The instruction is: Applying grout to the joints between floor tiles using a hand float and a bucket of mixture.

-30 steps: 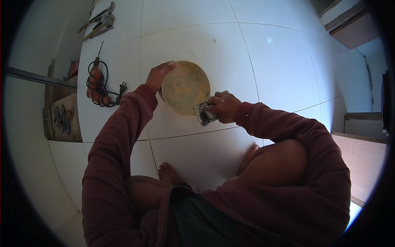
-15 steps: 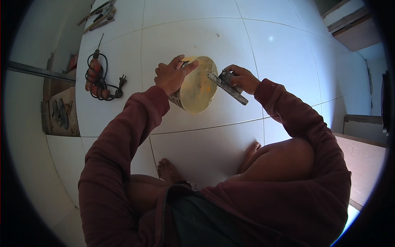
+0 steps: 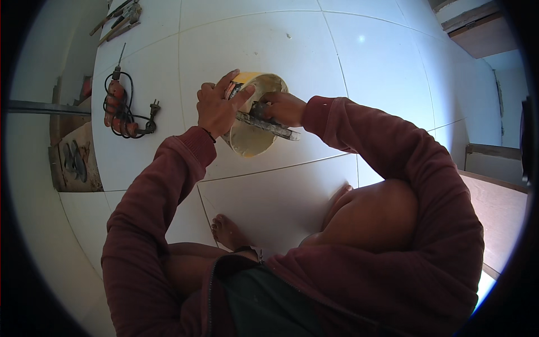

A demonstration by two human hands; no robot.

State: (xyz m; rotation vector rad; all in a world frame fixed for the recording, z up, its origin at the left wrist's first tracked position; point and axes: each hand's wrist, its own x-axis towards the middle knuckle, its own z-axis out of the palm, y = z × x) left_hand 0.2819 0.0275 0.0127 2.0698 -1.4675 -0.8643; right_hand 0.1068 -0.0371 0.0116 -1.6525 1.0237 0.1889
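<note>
A cream and yellow plastic bucket [image 3: 251,141] leans over on the white tiles, its mouth facing me and its inner wall smeared with a pale coating. My left hand [image 3: 218,108] is closed on the bucket's left side, with the thumb over the rim. In my right hand [image 3: 287,109] is a flat plastering trowel [image 3: 270,126], grasped by its dark handle. The trowel's crusted blade lies across the bucket's mouth, one end close to my left hand and the other past the right rim. My right fingertips are partly hidden behind the handle.
Left of the bucket lies an orange electric drill [image 3: 116,106] wrapped in its black cord, plug [image 3: 153,108] loose. Several hand tools [image 3: 120,21] sit at the far left. A pair of sandals [image 3: 76,160] rests on a brown board. My bare foot [image 3: 227,231] is below the bucket.
My right hand has brought the trowel leftward from beside the bucket to across its mouth. My left hand keeps its hold, and the bucket appears turned slightly.
</note>
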